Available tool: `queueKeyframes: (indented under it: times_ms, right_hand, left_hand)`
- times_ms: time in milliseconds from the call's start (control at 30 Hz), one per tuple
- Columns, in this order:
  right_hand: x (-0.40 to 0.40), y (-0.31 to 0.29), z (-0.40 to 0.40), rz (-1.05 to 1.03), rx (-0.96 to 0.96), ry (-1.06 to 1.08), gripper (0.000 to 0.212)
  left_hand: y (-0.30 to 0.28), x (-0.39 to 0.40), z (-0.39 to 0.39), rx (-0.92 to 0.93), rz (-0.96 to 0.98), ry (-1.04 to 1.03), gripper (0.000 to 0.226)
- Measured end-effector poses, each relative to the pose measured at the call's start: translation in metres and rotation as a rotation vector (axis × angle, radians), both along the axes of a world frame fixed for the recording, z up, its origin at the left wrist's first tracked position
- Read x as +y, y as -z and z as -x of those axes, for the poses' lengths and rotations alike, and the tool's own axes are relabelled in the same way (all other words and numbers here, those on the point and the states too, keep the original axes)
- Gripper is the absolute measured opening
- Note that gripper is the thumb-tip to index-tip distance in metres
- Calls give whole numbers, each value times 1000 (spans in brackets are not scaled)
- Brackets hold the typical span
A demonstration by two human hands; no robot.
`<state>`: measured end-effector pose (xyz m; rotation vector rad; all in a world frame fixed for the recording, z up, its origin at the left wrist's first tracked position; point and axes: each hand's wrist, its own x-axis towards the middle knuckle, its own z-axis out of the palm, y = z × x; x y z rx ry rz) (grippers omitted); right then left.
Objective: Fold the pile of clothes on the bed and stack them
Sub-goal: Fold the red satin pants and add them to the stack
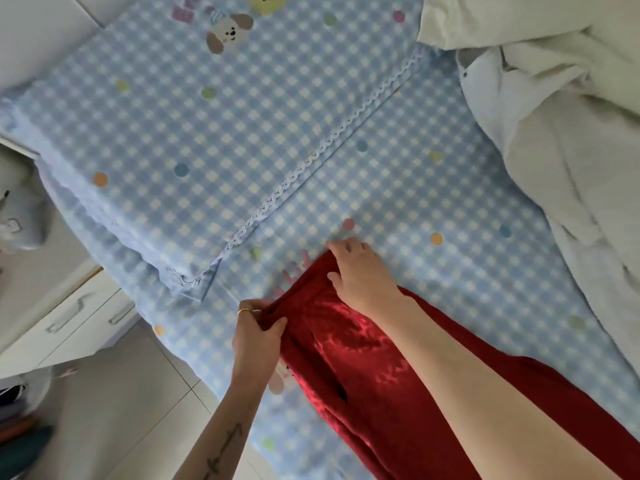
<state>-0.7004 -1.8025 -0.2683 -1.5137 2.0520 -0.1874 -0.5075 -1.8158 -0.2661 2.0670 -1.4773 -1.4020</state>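
Red garment [363, 358] on bed, edge under both hands.

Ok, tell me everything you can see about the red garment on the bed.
The red garment is a deep red, slightly shiny fabric with a woven tone-on-tone pattern. It lies stretched out on the blue checked bed sheet, running from the lower right toward the middle, its lower end out of frame. The left hand pinches one corner of its far edge; the right hand grips the other corner, with the forearm over the cloth. What kind of garment it is cannot be told.
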Motion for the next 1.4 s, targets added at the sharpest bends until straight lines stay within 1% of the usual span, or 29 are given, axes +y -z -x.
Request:
queueKeyframes:
  times_ms: [67,133,200,300,333,400,467,500,533,567,600,633,700,733,767,833,900,933,967,1000,1033,1067,1133,1200,1267,1300,1333,1400]
  right_hand:
    - [-4,-9,11,-143,-113,42,54]
    - [-5,-25,27,-210,-279,53,50]
    - [7,-49,48,-194,-417,62,39]
    - [52,-87,83,-147,-452,10,17]
    - [75,-98,94,-134,-440,18,13]
    - [124,-113,111,-111,-406,88,11]
    - [173,-118,121,-87,-349,165,19]
    - [199,-117,124,-69,-327,200,26]
    - [223,-114,126,-54,-317,233,33]
    - [247,-110,128,-40,-315,268,39]
    - [271,-104,128,-23,-321,309,43]
    - [290,-97,128,-4,-338,366,47]
    - [330,-83,128,36,-396,521,53]
    - [348,-75,127,56,-424,600,54]
    - [362,-66,125,62,-439,682,54]
    - [387,-48,119,58,-510,909,48]
    - [404,-33,112,95,-660,1218,36]
    - [410,-27,107,130,-696,1329,26]
    - [415,-24,101,147,-667,1359,13]
    - [423,-20,97,153,-630,1355,12]
    - [431,-17,93,149,-588,1331,22]
    - [439,-15,92,151,-548,1310,27]
    - [452,-12,93,165,-502,1315,27]
    - [470,-9,97,181,-494,1378,27]
    - [485,-7,95,173,-472,1441,29]
    - [490,-7,90,152,-443,1459,34]
    - [495,-7,84,135,-412,1463,41]
    - [498,-9,72,124,-343,1428,55]
  left_hand:
    - [-14,3,-2,144,-44,-52,37]
    - [-34,9,-2,257,-80,-84,39]
    - [-58,24,1,361,-109,-96,35]
    - [-92,65,19,456,-134,-35,36]
    - [-101,84,27,463,-131,22,37]
    - [-114,128,51,429,-89,198,40]
    - [-117,171,71,349,-13,403,54]
    - [-117,193,81,334,-8,517,56]
    - [-118,213,87,333,-25,655,51]
    - [-115,234,91,328,-27,759,42]
    - [-110,254,94,326,-30,817,37]
    - [-104,270,97,300,6,889,40]
    - [-92,303,108,278,74,1011,53]
    - [-85,316,112,262,112,1073,59]
    - [-76,329,115,208,159,1146,65]
    - [-61,347,120,103,218,1232,76]
    - [-50,365,124,88,219,1277,81]
    - [-45,374,125,90,232,1302,80]
    - [-41,381,126,108,239,1318,76]
    - [-39,390,127,135,239,1326,71]
    - [-37,398,127,157,243,1334,66]
    - [-35,407,127,169,251,1348,64]
    - [-34,418,124,189,238,1392,61]
    - [-33,429,124,208,212,1474,56]
    - [-30,437,125,168,179,1585,49]
    - [-29,436,125,145,161,1639,45]
    - [-29,434,125,146,194,1675,41]
    - [-30,421,127,191,321,1664,35]
